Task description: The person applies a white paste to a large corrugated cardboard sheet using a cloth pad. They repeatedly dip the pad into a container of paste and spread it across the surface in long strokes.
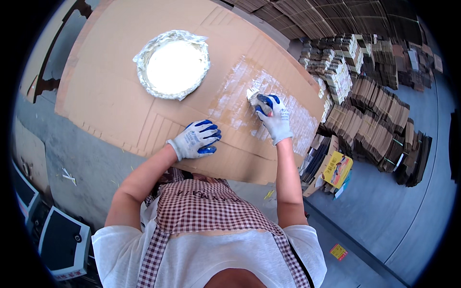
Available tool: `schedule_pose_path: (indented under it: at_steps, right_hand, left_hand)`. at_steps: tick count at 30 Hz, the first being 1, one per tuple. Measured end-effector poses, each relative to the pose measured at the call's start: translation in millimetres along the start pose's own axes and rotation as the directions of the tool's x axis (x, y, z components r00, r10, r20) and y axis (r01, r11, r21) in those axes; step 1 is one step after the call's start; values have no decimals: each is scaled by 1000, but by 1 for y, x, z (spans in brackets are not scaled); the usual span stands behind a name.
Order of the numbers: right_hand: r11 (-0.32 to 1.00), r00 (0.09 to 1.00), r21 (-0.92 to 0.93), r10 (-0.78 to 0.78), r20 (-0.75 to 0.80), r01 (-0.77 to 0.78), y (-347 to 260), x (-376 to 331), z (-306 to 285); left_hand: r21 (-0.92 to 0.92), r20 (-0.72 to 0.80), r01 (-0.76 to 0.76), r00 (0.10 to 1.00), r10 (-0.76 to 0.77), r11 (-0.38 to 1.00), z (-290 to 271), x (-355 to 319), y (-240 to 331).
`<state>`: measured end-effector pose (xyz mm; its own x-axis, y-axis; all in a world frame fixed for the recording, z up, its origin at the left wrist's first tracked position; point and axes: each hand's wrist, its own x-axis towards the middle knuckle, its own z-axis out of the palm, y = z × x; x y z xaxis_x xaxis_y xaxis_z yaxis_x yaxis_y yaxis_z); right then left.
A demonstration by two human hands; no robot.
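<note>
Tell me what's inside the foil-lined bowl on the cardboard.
The foil-lined bowl on the cardboard sheet is filled with a smooth white paste, nearly to the rim. Crinkled foil covers the rim; the paste hides the bottom.

A flat brown cardboard sheet (120, 91), smeared with white paste (240, 96), under a small brush (251, 94).

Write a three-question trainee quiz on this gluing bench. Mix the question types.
1. True or false: the left hand rests flat on the cardboard sheet.
2. What does the right hand hold? A) a brush B) a knife C) a tape roll
3. What lines the bowl of white paste?

Key: 1 true. 2 A, a small brush on the wet, whitish patch. 3 crinkled foil.
</note>
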<state>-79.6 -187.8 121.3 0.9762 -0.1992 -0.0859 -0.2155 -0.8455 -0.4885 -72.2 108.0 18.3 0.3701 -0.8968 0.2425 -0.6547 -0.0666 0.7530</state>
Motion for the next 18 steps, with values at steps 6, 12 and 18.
schedule_pose_path:
  at_steps: [6, 12, 18]
  right_hand:
    - [536, 811, 808, 570, -133, -244, -3, 24, 23]
    - [947, 795, 159, 320, -515, -278, 14, 47, 48]
    - [793, 782, 529, 524, -338, -303, 0, 72, 52]
  left_hand:
    - [6, 17, 6, 1000, -6, 1000, -3, 2, 2]
    - [17, 25, 19, 999, -19, 1000, -4, 3, 2]
    - [19, 2, 0, 1000, 0, 1000, -1, 1, 2]
